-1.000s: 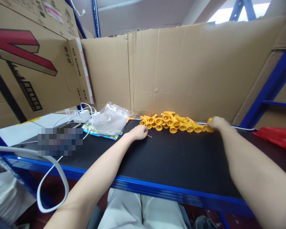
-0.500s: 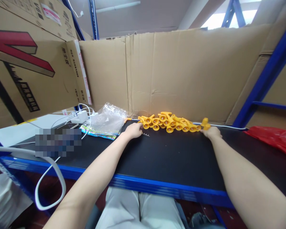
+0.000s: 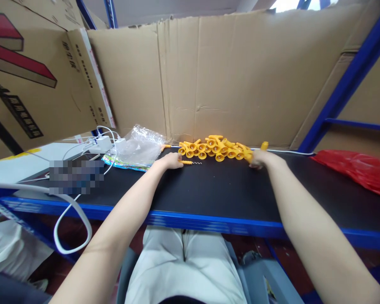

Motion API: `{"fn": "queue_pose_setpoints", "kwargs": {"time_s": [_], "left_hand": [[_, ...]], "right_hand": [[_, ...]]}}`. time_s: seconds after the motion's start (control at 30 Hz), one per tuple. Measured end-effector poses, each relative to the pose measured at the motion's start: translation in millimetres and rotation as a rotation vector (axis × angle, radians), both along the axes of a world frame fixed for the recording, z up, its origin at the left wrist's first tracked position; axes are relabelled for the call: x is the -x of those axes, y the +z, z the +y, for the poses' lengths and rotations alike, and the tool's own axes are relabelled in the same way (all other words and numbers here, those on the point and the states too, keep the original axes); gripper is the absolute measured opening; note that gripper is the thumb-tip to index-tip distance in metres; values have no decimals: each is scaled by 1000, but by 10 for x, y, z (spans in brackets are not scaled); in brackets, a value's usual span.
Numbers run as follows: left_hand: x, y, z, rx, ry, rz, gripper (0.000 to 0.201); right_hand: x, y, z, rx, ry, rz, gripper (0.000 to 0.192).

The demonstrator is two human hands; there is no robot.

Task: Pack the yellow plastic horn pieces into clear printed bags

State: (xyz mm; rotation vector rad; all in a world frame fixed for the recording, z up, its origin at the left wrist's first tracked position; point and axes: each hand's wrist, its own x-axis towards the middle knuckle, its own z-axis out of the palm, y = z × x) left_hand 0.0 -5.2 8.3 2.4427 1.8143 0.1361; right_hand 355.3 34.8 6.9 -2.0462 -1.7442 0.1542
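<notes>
Gripping yellow parts [image 3: 213,148], illegible box print [image 3: 70,61]

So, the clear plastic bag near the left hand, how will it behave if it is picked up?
The clear plastic bag looks crumpled and thin, so it will probably be floppy and sag. It seems nearly empty, so likely very light. Its glossy film may slip against the left hand.

Black tabletop [image 3: 228,194] lay open in front; cardboard wall [image 3: 228,80] and yellow parts [image 3: 213,148] blocked the rear.
</notes>
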Motion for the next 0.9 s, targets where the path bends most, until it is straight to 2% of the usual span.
{"fn": "queue_pose_setpoints", "kwargs": {"time_s": [0.03, 0.07, 0.17, 0.27, 0.53, 0.7, 0.8, 0.9], "left_hand": [[-1, -5, 6, -1, -21, -19, 33], [-1, -13, 13, -6, -37, -37, 31], [7, -44, 42, -23, -46, -74, 29], [19, -74, 74, -36, -34, -92, 31], [33, -116, 112, -76, -35, -109, 29], [-14, -114, 78, -115, -91, -172, 32], [-31, -111, 68, -151, -102, -188, 31], [-11, -110, 86, -177, -76, -177, 30]], "right_hand": [[135, 45, -52, 174, 64, -77, 17], [274, 81, -109, 244, 172, -135, 17], [638, 126, -265, 150, 411, -126, 19], [843, 98, -345, 73, 532, -134, 26], [991, -19, -353, -1, 595, -107, 31], [1078, -19, -391, -56, 638, -52, 31], [1058, 4, -381, -99, 658, -129, 27], [980, 18, -339, -110, 609, -210, 26]]}}
